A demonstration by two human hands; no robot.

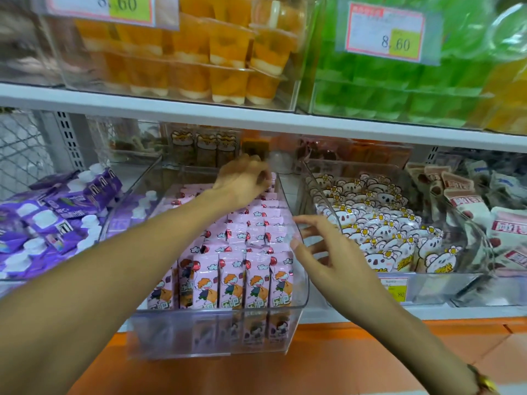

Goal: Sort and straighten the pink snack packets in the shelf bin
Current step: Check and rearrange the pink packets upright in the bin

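At frame centre, our left hand (242, 178) curls into the rear pink packets (251, 240), grip unclear, rows running front-to-back in the bin (299, 269); our right hand (328, 252), fingers spread, hovers beside the right wall.

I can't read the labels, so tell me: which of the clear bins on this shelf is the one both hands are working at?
The middle bin, filled with upright pink snack packets. The left hand reaches to its back; the right hand is at its right wall.
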